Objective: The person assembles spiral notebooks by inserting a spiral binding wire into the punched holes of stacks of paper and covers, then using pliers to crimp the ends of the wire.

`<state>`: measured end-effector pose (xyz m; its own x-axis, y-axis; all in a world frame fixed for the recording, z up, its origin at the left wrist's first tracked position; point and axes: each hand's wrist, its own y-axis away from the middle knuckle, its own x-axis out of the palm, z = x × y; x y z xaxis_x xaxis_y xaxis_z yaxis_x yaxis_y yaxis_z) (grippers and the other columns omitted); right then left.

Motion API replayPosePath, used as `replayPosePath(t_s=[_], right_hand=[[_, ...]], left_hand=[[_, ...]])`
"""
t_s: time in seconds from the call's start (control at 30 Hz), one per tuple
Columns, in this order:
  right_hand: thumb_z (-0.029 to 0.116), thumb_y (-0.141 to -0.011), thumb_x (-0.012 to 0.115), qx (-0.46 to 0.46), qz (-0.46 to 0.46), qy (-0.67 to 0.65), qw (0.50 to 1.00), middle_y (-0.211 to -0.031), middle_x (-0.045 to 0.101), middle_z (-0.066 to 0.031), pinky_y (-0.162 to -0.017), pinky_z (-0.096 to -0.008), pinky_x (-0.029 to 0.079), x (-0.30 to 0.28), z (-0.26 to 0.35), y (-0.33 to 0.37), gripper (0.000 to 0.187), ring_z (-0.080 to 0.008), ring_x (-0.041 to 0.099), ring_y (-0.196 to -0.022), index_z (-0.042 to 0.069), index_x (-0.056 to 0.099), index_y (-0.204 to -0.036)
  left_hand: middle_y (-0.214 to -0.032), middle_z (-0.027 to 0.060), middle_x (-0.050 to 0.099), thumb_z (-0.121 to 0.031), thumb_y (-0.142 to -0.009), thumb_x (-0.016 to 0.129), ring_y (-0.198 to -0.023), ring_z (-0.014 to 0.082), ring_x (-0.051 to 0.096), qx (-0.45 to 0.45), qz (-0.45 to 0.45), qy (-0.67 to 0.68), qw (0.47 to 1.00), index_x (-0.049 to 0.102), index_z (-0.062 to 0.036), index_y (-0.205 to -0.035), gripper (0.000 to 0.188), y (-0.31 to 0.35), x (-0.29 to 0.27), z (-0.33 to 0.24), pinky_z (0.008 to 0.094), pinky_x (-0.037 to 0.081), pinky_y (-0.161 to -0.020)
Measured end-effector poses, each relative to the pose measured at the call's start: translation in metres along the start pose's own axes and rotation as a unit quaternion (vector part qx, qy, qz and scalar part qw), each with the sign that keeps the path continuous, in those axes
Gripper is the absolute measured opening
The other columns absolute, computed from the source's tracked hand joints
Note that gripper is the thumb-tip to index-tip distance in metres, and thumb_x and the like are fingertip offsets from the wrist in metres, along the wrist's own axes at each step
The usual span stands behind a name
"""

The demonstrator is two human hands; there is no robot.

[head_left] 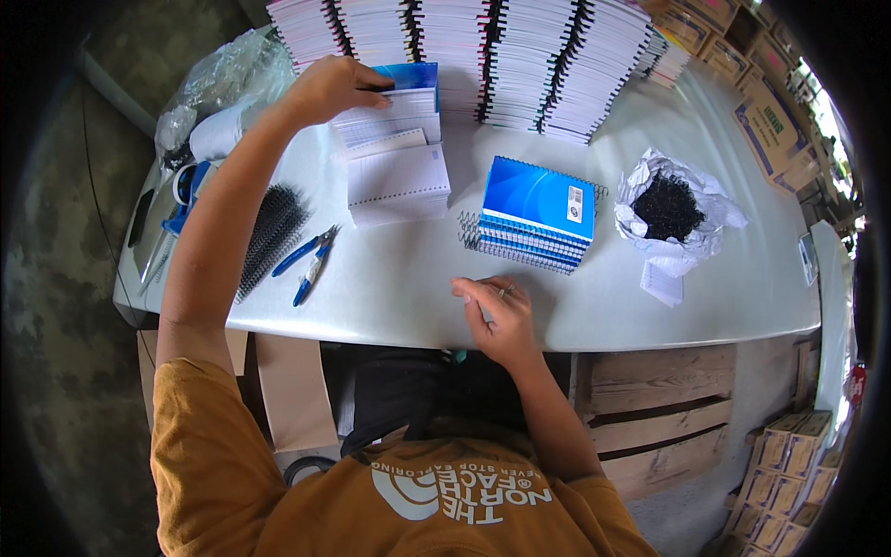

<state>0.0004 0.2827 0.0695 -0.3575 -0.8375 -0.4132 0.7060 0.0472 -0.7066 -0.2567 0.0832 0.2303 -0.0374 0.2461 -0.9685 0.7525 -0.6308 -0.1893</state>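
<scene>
My left hand reaches to the back of the table. Its fingers are closed at the edge of a blue cover on top of a stack of punched white pages. In front of that stands another stack of loose punched pages. My right hand rests near the table's front edge, fingers loosely bent and thumb apart, with nothing visible in it. Just beyond it lies a pile of blue-covered notebooks with wire spirals sticking out at the sides.
Tall stacks of page blocks line the back. Dark wire spirals and blue-handled pliers lie left, beside a blue tape dispenser and clear plastic. Crumpled paper holds black wire scraps at right. Cartons stand beyond.
</scene>
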Motion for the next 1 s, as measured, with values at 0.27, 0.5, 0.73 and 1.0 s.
replayPosePath(t_s=[0.27,0.5,0.73,1.0], right_hand=[[-0.004,-0.075,0.059,0.007,0.006,-0.008,1.000,-0.072,0.066,-0.0055,-0.064,-0.0323,0.050,0.000,-0.001,0.000,0.026,-0.0208,0.065,-0.067,0.005,0.063,-0.099],[-0.003,-0.077,0.059,0.055,0.023,-0.021,0.998,-0.073,0.067,-0.0066,-0.066,-0.0324,0.051,0.001,0.000,0.001,0.024,-0.0210,0.067,-0.070,0.006,0.065,-0.099],[0.021,-0.086,0.063,0.424,-0.037,-0.716,0.553,-0.119,0.056,-0.0152,-0.090,-0.0337,0.046,-0.033,0.021,-0.025,0.044,-0.0221,0.057,-0.106,-0.002,0.049,-0.121],[0.006,-0.085,0.062,0.284,0.119,-0.317,0.897,-0.098,0.066,-0.0073,-0.082,-0.0259,0.046,-0.029,0.015,-0.024,0.024,-0.0103,0.059,-0.089,-0.001,0.061,-0.108]], left_hand=[[-0.097,0.0122,0.069,-0.023,-0.075,0.073,-0.082,0.0219,0.065,-0.029,0.051,0.088,0.994,0.066,-0.0099,-0.110,0.038,-0.012,-0.006,0.005,0.0297,0.048,-0.080],[-0.086,0.0147,0.068,-0.023,-0.083,0.066,-0.074,0.0255,0.064,-0.069,0.013,0.064,0.995,0.067,-0.0052,-0.102,0.026,-0.006,-0.014,0.009,0.0334,0.049,-0.071],[-0.087,0.0061,0.063,-0.014,-0.075,0.066,-0.073,0.0181,0.058,0.271,-0.218,-0.192,0.918,0.062,-0.0088,-0.097,0.023,0.130,0.030,-0.115,0.0314,0.043,-0.062],[-0.110,0.0148,0.058,-0.032,-0.081,0.065,-0.103,0.0343,0.053,-0.218,-0.162,-0.140,0.952,0.057,-0.0047,-0.112,0.042,0.196,0.068,0.000,0.0442,0.042,-0.085]])
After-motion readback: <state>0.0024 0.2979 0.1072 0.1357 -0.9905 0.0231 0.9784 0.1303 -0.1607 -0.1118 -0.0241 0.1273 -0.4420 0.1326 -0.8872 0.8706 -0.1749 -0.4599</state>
